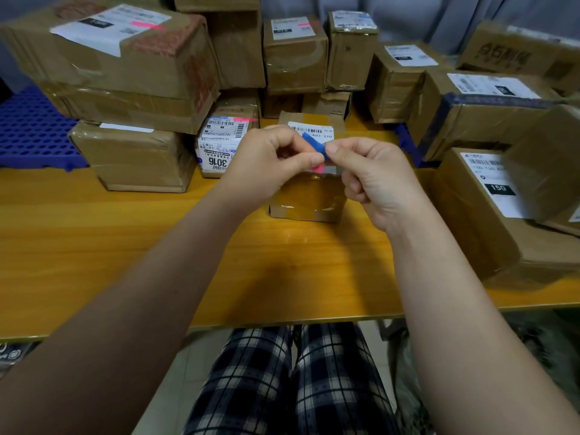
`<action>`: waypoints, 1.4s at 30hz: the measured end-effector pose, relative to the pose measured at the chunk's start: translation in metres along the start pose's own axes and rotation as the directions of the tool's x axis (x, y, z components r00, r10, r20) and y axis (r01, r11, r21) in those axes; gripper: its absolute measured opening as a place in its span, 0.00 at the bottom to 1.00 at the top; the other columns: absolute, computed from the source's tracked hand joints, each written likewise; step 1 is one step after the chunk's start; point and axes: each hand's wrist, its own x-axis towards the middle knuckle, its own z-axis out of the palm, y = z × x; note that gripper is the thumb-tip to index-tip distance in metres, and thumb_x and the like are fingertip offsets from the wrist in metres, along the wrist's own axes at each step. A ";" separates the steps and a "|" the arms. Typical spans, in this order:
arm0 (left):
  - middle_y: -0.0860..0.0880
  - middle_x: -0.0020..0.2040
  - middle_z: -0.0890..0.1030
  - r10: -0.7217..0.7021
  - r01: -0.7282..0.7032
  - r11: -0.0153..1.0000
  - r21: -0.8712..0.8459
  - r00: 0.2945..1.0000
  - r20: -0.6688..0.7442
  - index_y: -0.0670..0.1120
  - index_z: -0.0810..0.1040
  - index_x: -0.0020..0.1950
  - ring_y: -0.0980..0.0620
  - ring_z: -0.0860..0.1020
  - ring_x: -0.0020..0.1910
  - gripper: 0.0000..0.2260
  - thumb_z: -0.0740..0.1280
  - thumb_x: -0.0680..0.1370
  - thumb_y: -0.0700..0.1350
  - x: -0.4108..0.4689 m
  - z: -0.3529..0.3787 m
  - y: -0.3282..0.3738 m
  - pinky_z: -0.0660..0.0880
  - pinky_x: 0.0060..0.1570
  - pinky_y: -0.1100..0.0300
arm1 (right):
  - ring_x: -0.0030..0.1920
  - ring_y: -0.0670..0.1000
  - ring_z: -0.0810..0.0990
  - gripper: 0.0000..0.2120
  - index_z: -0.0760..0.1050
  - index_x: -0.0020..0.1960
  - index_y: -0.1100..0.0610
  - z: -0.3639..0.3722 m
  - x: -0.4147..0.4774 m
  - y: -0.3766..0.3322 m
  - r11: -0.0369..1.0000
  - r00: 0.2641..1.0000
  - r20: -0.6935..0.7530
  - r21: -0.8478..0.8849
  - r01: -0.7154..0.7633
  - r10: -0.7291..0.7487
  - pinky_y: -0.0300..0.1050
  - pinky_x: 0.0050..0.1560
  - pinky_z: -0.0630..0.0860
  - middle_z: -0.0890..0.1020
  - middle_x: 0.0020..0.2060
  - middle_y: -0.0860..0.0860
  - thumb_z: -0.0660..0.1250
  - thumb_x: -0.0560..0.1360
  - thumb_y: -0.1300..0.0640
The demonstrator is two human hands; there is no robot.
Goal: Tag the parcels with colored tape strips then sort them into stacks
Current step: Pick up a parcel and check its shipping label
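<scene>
A short blue tape strip (314, 145) is pinched between my left hand (266, 164) and my right hand (373, 180), held in the air just above a small brown parcel (309, 199). That parcel stands mid-table with a white barcode label on top and a pink strip showing under my fingers. Both hands have curled fingers, thumbs and forefingers meeting on the tape.
Cardboard parcels crowd the yellow table (125, 246): a big stack (119, 58) at back left, a labelled box "3016" (219, 146), boxes (295, 54) behind, more (489, 202) at right. A blue perforated crate (31, 133) sits far left. My legs are under the table edge.
</scene>
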 end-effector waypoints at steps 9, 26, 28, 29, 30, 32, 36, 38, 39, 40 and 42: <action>0.50 0.42 0.76 0.052 -0.043 0.991 0.123 0.996 -0.067 0.46 0.80 0.44 0.60 0.72 0.34 0.03 0.70 0.75 0.38 0.004 0.005 0.004 0.69 0.38 0.73 | 0.23 0.38 0.74 0.06 0.77 0.48 0.62 0.015 -0.001 -0.004 0.985 0.983 -0.071 -0.039 0.169 -0.172 0.28 0.24 0.66 0.80 0.34 0.51 0.71 0.73 0.62; 0.51 0.40 0.77 -0.304 0.265 0.939 -0.219 0.937 -0.170 0.50 0.78 0.42 0.59 0.72 0.37 0.04 0.67 0.77 0.44 0.000 0.012 0.010 0.70 0.35 0.69 | 0.39 0.38 0.78 0.04 0.80 0.49 0.55 -0.021 0.018 0.012 0.964 0.865 -0.438 -0.202 0.171 -0.245 0.27 0.37 0.72 0.81 0.39 0.45 0.71 0.75 0.57; 0.52 0.40 0.76 -0.296 0.258 0.943 -0.208 0.939 -0.174 0.48 0.79 0.43 0.59 0.72 0.38 0.03 0.68 0.77 0.45 -0.001 0.015 0.012 0.72 0.37 0.66 | 0.38 0.39 0.78 0.08 0.79 0.54 0.55 -0.031 0.019 0.021 0.978 0.824 -0.534 -0.171 0.116 -0.191 0.28 0.38 0.72 0.81 0.40 0.46 0.71 0.75 0.57; 0.52 0.40 0.76 -0.290 0.254 0.946 -0.201 0.941 -0.177 0.47 0.79 0.44 0.58 0.71 0.38 0.03 0.68 0.77 0.45 -0.002 0.016 0.013 0.72 0.37 0.66 | 0.38 0.40 0.77 0.09 0.78 0.55 0.56 -0.037 0.018 0.027 0.981 0.807 -0.569 -0.184 0.065 -0.160 0.29 0.38 0.72 0.80 0.41 0.47 0.70 0.75 0.57; 0.51 0.40 0.76 -0.282 0.248 0.950 -0.189 0.943 -0.179 0.47 0.79 0.44 0.58 0.71 0.39 0.03 0.68 0.77 0.44 -0.003 0.017 0.014 0.71 0.37 0.67 | 0.39 0.40 0.76 0.09 0.78 0.55 0.56 -0.043 0.017 0.034 0.978 0.800 -0.587 -0.210 0.002 -0.127 0.29 0.38 0.71 0.80 0.42 0.48 0.70 0.75 0.57; 0.50 0.42 0.77 -0.268 0.239 0.957 -0.164 0.946 -0.182 0.46 0.80 0.46 0.59 0.71 0.39 0.03 0.68 0.77 0.44 -0.005 0.020 0.016 0.69 0.36 0.71 | 0.41 0.42 0.76 0.07 0.78 0.53 0.55 -0.054 0.015 0.049 0.957 0.819 -0.573 -0.262 -0.129 -0.047 0.34 0.40 0.71 0.81 0.46 0.51 0.70 0.75 0.57; 0.49 0.44 0.78 -0.258 0.237 0.963 -0.127 0.948 -0.188 0.45 0.80 0.46 0.60 0.71 0.38 0.04 0.68 0.77 0.44 -0.008 0.027 0.020 0.68 0.35 0.73 | 0.53 0.49 0.77 0.10 0.78 0.56 0.53 -0.055 0.005 0.062 0.814 0.863 -0.504 -0.503 -0.289 -0.006 0.44 0.51 0.74 0.77 0.54 0.48 0.69 0.76 0.53; 0.50 0.42 0.77 -0.271 0.247 0.959 -0.137 0.943 -0.194 0.45 0.80 0.45 0.60 0.71 0.37 0.04 0.68 0.77 0.44 -0.006 0.029 0.022 0.67 0.33 0.74 | 0.59 0.50 0.73 0.12 0.77 0.59 0.52 -0.049 -0.001 0.052 0.783 0.829 -0.501 -0.607 -0.133 -0.248 0.40 0.53 0.70 0.73 0.60 0.50 0.69 0.76 0.52; 0.51 0.41 0.77 -0.283 0.258 0.955 -0.145 0.939 -0.196 0.46 0.80 0.44 0.60 0.71 0.37 0.04 0.68 0.77 0.44 -0.005 0.029 0.024 0.67 0.33 0.74 | 0.59 0.51 0.73 0.11 0.78 0.57 0.53 -0.044 -0.002 0.045 0.767 0.792 -0.457 -0.641 0.021 -0.404 0.40 0.54 0.70 0.73 0.58 0.51 0.69 0.75 0.53; 0.52 0.40 0.77 -0.294 0.266 0.951 -0.156 0.936 -0.194 0.46 0.79 0.44 0.60 0.71 0.37 0.04 0.68 0.77 0.44 -0.004 0.029 0.026 0.67 0.33 0.74 | 0.56 0.51 0.74 0.10 0.79 0.55 0.55 -0.039 -0.004 0.036 0.712 0.746 -0.382 -0.681 0.173 -0.546 0.41 0.53 0.72 0.74 0.56 0.52 0.70 0.75 0.54; 0.53 0.39 0.77 -0.296 0.262 0.947 -0.187 0.936 -0.188 0.47 0.79 0.41 0.61 0.72 0.37 0.04 0.68 0.76 0.43 -0.001 0.029 0.029 0.67 0.33 0.75 | 0.52 0.51 0.74 0.09 0.79 0.52 0.58 -0.026 -0.003 0.023 0.518 0.668 -0.175 -0.776 0.359 -0.724 0.42 0.49 0.72 0.75 0.51 0.55 0.70 0.73 0.56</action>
